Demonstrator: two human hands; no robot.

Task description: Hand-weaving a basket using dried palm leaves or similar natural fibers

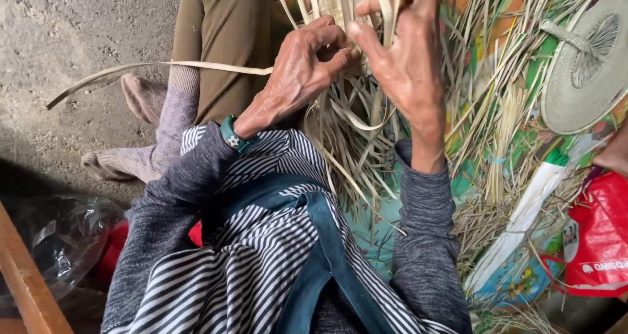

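My left hand (302, 71) and my right hand (403, 52) meet at the top middle of the head view, both pinching pale dried palm-leaf strips (356, 121) of a partly woven piece. The left fingers curl shut around a strip near the weave's edge. My right hand grips another strip between thumb and fingers, raised upward. One long loose strip (157, 66) trails left from the left hand over the ground. A green wristband sits on my left wrist. Loose strip ends hang down between my arms.
A finished woven round fan (585, 79) lies at the right on a colourful mat (517, 157) strewn with leaf scraps. A red plastic bag (598, 239) sits lower right, a clear plastic bag (62, 236) lower left. My legs stretch over bare ground (59, 39).
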